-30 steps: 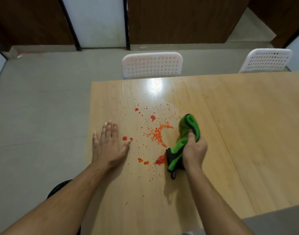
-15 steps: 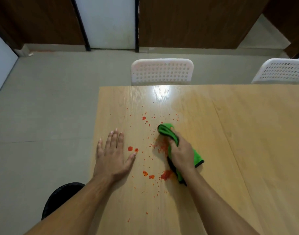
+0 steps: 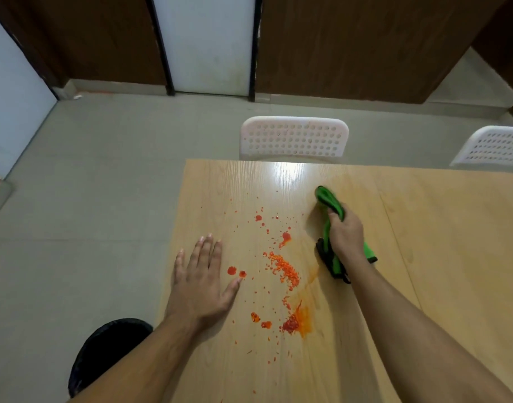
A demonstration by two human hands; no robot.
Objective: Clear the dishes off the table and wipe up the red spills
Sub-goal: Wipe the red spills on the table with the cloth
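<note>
Red spills [image 3: 284, 267] lie scattered as drops, crumbs and smears over the left part of the wooden table [image 3: 424, 257]. My right hand [image 3: 346, 235] grips a bunched green cloth [image 3: 328, 200] with a dark edge, pressed on the table just right of the spills. My left hand [image 3: 201, 279] rests flat on the table near its left edge, fingers straight, thumb tip beside two red drops [image 3: 236, 271]. A thick red smear [image 3: 296, 324] sits nearer to me. No dishes are in view.
Two white perforated chairs stand at the table's far side, one [image 3: 293, 138] in the middle and one [image 3: 493, 146] at the right. A black bin [image 3: 104, 350] sits on the floor by the table's left edge, under my left arm. Grey floor lies to the left.
My right hand has swept the green cloth from the middle of the spills away to the right and farther from me, leaving a fresh orange smear. My left hand has stayed flat in place.
</note>
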